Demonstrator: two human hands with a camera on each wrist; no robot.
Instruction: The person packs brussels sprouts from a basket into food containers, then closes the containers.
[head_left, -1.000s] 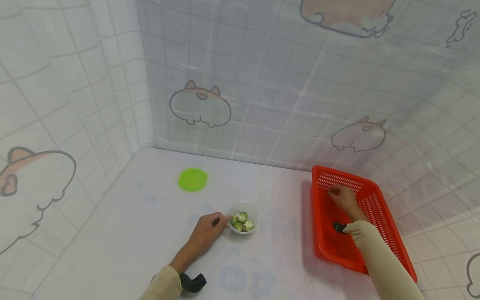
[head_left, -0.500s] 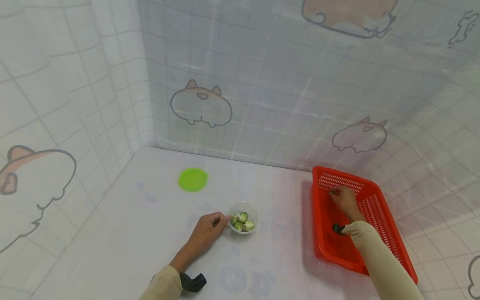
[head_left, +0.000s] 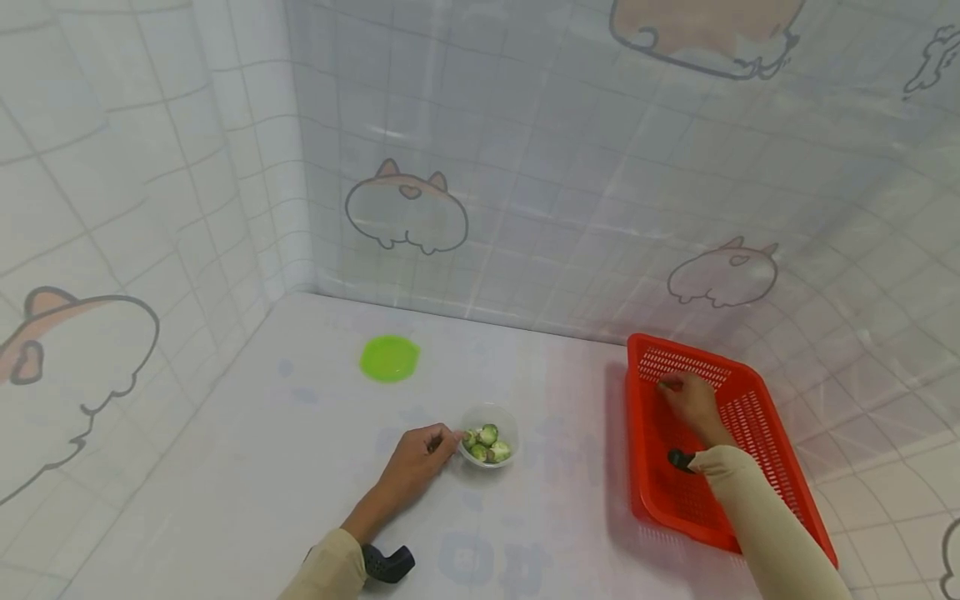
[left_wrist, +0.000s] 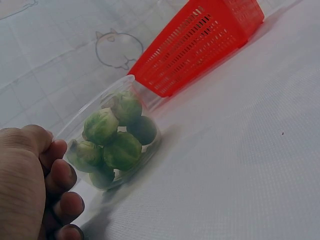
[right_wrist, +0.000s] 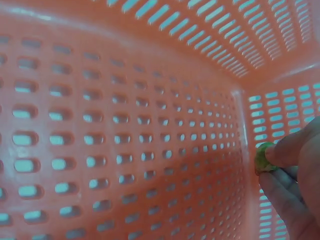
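My left hand pinches the rim of a small clear plastic bowl between thumb and forefinger, and its other fingers are curled below. Several green Brussels sprouts lie in the bowl, which stands on the table in the head view. Over on the right, my right hand reaches into a red slotted plastic basket. Its thumb and fingers pinch one Brussels sprout, close to the basket's wall in the right wrist view. Most of that sprout is hidden from the head camera.
A bright green lid-like piece lies flat towards the back of the white table. Curtains with a grid and animal drawings hang behind and at both sides. The basket stands near the right-hand curtain.
The head view has shifted very slightly. Both hands, the bowl and the basket keep almost the same places.
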